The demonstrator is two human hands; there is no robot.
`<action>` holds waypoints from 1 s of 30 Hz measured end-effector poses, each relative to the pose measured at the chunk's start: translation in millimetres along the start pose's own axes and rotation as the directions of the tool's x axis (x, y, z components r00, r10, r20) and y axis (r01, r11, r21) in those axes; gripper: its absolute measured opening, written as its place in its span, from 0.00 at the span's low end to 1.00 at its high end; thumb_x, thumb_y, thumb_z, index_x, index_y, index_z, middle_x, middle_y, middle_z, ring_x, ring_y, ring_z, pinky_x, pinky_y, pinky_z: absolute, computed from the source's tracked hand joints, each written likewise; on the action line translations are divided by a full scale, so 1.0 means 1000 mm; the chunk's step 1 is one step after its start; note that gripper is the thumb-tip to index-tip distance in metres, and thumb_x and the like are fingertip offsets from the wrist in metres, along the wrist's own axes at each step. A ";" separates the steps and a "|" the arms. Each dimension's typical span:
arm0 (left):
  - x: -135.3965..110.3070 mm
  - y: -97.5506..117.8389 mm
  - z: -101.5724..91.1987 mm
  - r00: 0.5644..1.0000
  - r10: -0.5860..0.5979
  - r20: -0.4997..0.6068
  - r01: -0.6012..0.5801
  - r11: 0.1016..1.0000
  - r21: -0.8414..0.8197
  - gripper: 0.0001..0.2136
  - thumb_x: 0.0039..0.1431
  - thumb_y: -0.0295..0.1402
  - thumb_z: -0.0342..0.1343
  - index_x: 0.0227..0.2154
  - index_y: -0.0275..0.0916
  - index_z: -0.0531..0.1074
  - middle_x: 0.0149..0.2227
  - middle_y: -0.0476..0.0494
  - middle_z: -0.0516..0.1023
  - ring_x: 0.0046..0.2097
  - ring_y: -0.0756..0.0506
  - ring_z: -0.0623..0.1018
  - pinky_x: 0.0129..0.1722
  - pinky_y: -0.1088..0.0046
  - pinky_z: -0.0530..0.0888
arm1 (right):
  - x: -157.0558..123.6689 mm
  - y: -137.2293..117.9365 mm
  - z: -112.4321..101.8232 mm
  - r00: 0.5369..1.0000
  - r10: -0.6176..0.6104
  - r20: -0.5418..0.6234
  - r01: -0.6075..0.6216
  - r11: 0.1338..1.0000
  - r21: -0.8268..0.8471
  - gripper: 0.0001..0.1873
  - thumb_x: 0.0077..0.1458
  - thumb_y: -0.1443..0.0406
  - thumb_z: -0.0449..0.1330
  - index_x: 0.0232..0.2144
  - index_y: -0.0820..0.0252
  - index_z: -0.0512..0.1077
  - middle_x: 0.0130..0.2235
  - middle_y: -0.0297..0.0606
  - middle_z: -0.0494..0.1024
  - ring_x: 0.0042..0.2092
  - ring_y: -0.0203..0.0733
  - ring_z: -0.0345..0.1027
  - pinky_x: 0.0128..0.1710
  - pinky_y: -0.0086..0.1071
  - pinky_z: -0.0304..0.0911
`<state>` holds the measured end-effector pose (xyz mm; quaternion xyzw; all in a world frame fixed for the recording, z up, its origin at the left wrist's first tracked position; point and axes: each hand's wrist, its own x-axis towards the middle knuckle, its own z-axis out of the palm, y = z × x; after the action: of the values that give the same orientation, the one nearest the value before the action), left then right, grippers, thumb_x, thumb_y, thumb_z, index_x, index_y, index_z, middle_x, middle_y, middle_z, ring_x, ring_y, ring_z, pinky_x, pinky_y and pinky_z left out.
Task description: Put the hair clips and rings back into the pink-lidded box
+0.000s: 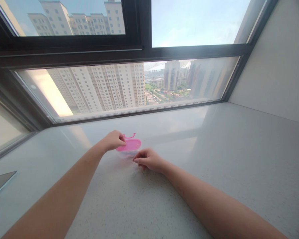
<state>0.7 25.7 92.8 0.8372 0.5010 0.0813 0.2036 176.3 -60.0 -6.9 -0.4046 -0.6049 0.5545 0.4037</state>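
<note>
A small oval box with clear walls (124,154) and a pink lid (133,144) stands on the pale speckled surface. Behind the lid, a thin pink handle (130,137) curves up. My left hand (114,140) is closed, its fingertips pinched at the left part of the lid. My right hand (149,160) is closed beside the box's front right corner, thumb and fingers pressed together. Whatever lies between those fingertips, if anything, is too small to make out. Faint dark contents show through the box wall, their kind unclear.
The broad white speckled counter (179,196) runs back to a dark window frame (139,114). A flat, shiny, glass-edged object (2,182) lies at the left edge. A white wall (276,73) bounds the right side. Tall buildings (97,88) show outside.
</note>
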 end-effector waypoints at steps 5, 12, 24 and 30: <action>0.000 -0.004 -0.001 0.999 0.040 0.023 -0.040 0.999 -0.004 0.10 0.39 0.36 0.55 0.21 0.35 0.77 0.19 0.49 0.73 0.26 0.47 0.71 0.24 0.75 0.62 | -0.001 -0.001 -0.001 1.000 0.008 0.005 -0.008 1.000 0.002 0.09 0.47 0.63 0.60 0.27 0.67 0.72 0.21 0.30 0.68 0.18 0.28 0.60 0.17 0.23 0.56; -0.022 0.012 -0.015 0.984 0.096 -0.148 -0.081 0.991 0.106 0.12 0.46 0.39 0.53 0.25 0.37 0.76 0.22 0.48 0.74 0.27 0.47 0.71 0.26 0.75 0.61 | 0.000 0.000 -0.003 1.000 0.008 0.024 -0.008 1.000 0.009 0.12 0.47 0.61 0.60 0.29 0.67 0.73 0.22 0.31 0.68 0.19 0.29 0.60 0.18 0.23 0.57; -0.080 0.013 0.072 0.991 0.128 0.038 -0.122 0.984 -0.132 0.07 0.48 0.35 0.53 0.27 0.39 0.74 0.28 0.44 0.76 0.31 0.44 0.73 0.31 0.72 0.64 | -0.016 -0.019 -0.029 0.962 0.012 0.274 0.129 0.862 -0.490 0.12 0.41 0.64 0.66 0.31 0.64 0.76 0.23 0.31 0.69 0.24 0.30 0.59 0.24 0.23 0.54; -0.076 0.007 0.091 0.991 0.122 -0.048 -0.127 0.983 -0.133 0.04 0.48 0.31 0.52 0.26 0.38 0.71 0.27 0.45 0.74 0.30 0.45 0.72 0.30 0.72 0.63 | -0.023 -0.020 -0.027 0.967 -0.008 0.255 0.177 0.741 -0.648 0.11 0.39 0.66 0.67 0.30 0.62 0.77 0.31 0.34 0.71 0.27 0.30 0.60 0.26 0.23 0.56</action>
<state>0.0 -67.4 18.5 0.8494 0.4450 0.1445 0.2444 208.9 -73.6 13.6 -0.4222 -0.8256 0.3253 0.1854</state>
